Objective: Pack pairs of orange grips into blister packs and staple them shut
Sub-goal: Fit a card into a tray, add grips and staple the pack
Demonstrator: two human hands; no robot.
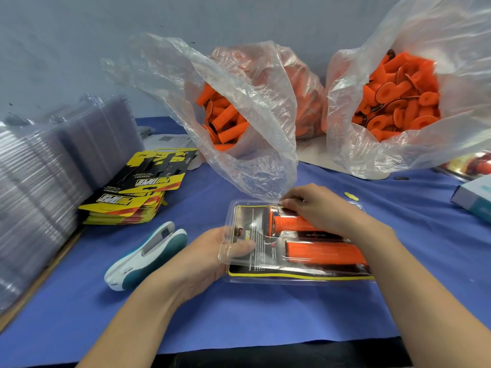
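Orange grips [322, 252], two of them, lie side by side in a clear blister pack [265, 273] that sits flat on the blue-covered desk [239, 314], near its front edge and in front of the person. A dark printed card with a yellow border shows inside the pack, beneath the grips.

The left hand [210, 258] holds the pack's left end: its thumb lies across the top of the plastic and the other fingers are tucked out of sight beneath. The right hand [318, 208] reaches over the far grip, its fingers bent and pinching the pack's far rim.

A white and teal stapler [144, 257] lies on the desk just left of the left hand, untouched. Behind it is a fanned stack of yellow and black printed cards [132, 197], and further left a tall stack of clear shells [39, 181].

At the back of the desk stand open plastic bags of loose orange grips: the middle bag [225, 123], whose loose plastic hangs down close to the right hand, and the right bag [398, 96]. A pale box [475, 197] shows at the right edge.
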